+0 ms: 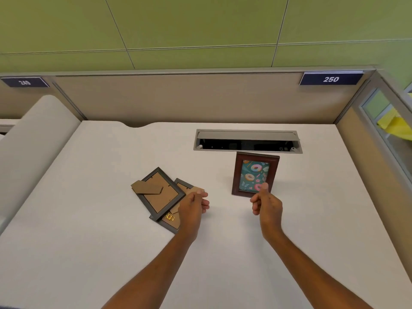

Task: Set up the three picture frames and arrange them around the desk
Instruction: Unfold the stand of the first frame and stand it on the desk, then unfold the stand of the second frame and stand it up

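Brown frame with a doughnut print stands upright mid-desk, just before the open cable tray; right hand loosely curled, holding nothing, thumb raised across the frame's lower right corner, contact unclear. Two dark frames lie face-down, overlapped, left of centre on the white desk; left hand half-curled, empty, over the nearer one's right edge. Partition tags read "250" and "249".

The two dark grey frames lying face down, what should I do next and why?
Probably lift the upper dark grey frame with your left hand, hovering beside it. It overlaps the lower grey frame; only the brown wooden doughnut-print frame stands upright.
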{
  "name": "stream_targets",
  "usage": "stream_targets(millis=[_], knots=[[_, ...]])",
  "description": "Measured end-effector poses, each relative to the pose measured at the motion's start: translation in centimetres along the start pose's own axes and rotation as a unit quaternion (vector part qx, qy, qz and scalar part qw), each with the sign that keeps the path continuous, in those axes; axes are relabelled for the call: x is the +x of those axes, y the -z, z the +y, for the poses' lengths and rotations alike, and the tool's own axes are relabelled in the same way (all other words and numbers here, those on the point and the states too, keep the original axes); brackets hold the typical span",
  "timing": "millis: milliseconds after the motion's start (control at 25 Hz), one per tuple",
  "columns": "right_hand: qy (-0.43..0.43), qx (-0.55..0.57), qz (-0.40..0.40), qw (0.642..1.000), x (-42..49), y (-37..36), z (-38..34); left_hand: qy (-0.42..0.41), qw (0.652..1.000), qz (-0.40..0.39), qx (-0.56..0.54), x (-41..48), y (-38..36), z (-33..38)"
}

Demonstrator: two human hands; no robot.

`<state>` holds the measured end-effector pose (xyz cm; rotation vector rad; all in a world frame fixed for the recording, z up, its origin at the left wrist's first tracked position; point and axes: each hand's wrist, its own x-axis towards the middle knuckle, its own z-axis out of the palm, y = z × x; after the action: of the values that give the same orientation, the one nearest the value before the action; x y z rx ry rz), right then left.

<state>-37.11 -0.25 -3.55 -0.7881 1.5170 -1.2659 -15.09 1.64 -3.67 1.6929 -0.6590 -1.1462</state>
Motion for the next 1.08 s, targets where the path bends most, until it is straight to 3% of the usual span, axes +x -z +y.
stream_targets(millis=[240,560,1080], knots=[[-0.030,-0.039,-0.107,0.993,-2.7,-7.3,0.3,0.060,0.994,0.060,-0.067,1.6,6.7,0.5],[-0.057,-0.174,-0.186,0.965,-4.1,-17.1,0.4,0.107,0.982,0.158,-0.005,5.3,16.3,-0.2],[-0.076,-0.248,-0.146,0.955,-3.9,-23.2,1.3,0.198,0.971,0.105,0.087,10.0,19.4,-1.0]])
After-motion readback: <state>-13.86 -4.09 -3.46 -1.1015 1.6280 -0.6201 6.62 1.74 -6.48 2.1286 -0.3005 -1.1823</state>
